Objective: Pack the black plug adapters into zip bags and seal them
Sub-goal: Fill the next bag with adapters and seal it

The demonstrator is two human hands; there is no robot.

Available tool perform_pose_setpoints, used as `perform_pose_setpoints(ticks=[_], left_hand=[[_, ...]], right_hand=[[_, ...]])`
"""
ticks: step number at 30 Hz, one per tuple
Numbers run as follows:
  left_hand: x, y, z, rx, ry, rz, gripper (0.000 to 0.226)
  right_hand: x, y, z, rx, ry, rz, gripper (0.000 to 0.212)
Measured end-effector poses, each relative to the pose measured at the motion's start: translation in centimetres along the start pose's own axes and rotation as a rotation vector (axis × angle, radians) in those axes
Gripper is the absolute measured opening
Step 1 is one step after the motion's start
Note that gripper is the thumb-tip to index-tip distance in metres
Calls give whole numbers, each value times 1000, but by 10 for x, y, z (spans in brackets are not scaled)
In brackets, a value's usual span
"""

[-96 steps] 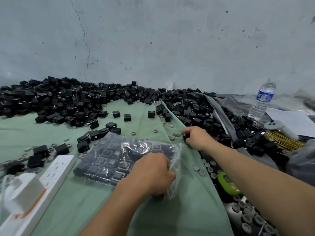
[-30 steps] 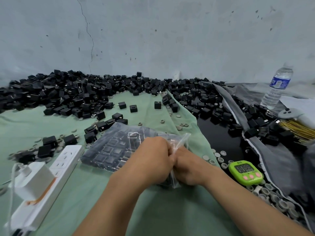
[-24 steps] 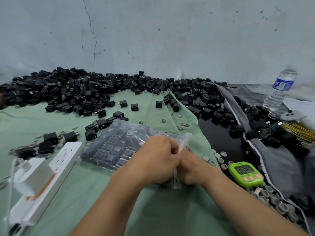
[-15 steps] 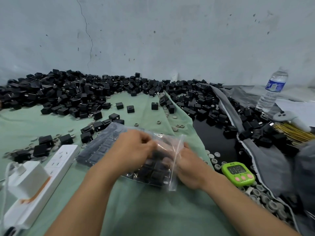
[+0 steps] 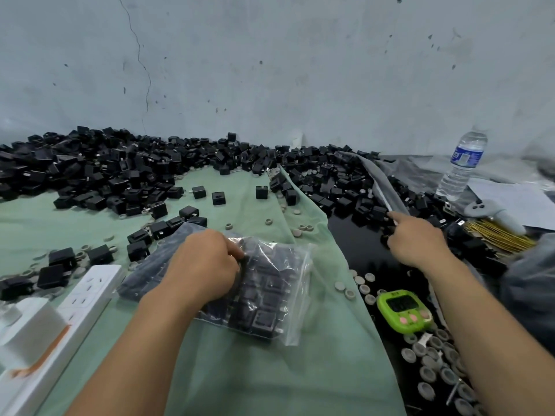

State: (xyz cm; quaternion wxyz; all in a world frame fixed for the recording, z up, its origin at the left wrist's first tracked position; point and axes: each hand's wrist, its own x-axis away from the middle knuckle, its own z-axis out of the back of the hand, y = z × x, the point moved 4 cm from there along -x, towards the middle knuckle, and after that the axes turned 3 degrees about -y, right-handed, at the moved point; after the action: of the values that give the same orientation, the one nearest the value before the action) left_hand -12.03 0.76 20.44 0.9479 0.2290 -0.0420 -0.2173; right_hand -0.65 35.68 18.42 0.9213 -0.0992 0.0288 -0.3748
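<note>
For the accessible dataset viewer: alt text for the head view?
The left hand holds a clear zip bag of black plug adapters on a green cloth, while the right hand reaches toward the loose adapter pile at right. A green timer lies nearby.

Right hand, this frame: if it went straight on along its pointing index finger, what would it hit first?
Most likely the loose black adapters heaped just beyond the right hand. They look almost at its fingertip, though depth is hard to judge.
</note>
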Motion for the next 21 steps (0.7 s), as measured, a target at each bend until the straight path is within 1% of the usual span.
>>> perform_pose_setpoints(ticks=[2, 4, 6, 7, 8, 9, 10, 11, 12, 13, 15, 16, 17, 19, 21], left_hand=[[1, 1, -2, -3, 2, -9, 39], [-1, 2, -4, 11, -7, -16, 37], [-2, 1, -4, 56, -31, -11, 38], [-3, 1, -4, 71, -41, -5, 38], [-3, 2, -4, 76, -44, -2, 38], [-3, 2, -4, 71, -40, -3, 37], [-4, 3, -4, 60, -33, -7, 36], [-3, 4, -4, 45, -28, -14, 36], [-2, 6, -5, 28, -28, -23, 35], [-1, 8, -6, 11, -29, -36, 35], [1, 11, -8, -17, -30, -60, 36], [2, 12, -9, -21, -25, -65, 36], [3, 12, -10, -23, -17, -69, 35], [4, 13, -13, -28, 2, -93, 33], [7, 18, -16, -21, 10, -127, 34]], right_hand=[[-10, 1, -9, 34, -136, 15, 67], [-13, -7, -17, 97, -186, 83, 63], [-9, -15, -25, 162, -191, 143, 58], [-5, -18, -27, 156, -171, 165, 55], [-2, -18, -27, 86, -146, 176, 51], [1, -16, -24, -38, -100, 178, 46], [3, -13, -19, -168, -27, 165, 44], [3, -9, -12, -248, 51, 145, 44], [2, -6, -5, -257, 107, 138, 45], [2, -6, -1, -182, 97, 141, 47], [4, -7, -5, 23, -70, 141, 54], [7, -10, -8, 90, -149, 146, 55], [9, -12, -11, 119, -184, 168, 52], [14, -20, -15, 58, -167, 239, 41], [18, -24, -16, -97, -139, 250, 45]])
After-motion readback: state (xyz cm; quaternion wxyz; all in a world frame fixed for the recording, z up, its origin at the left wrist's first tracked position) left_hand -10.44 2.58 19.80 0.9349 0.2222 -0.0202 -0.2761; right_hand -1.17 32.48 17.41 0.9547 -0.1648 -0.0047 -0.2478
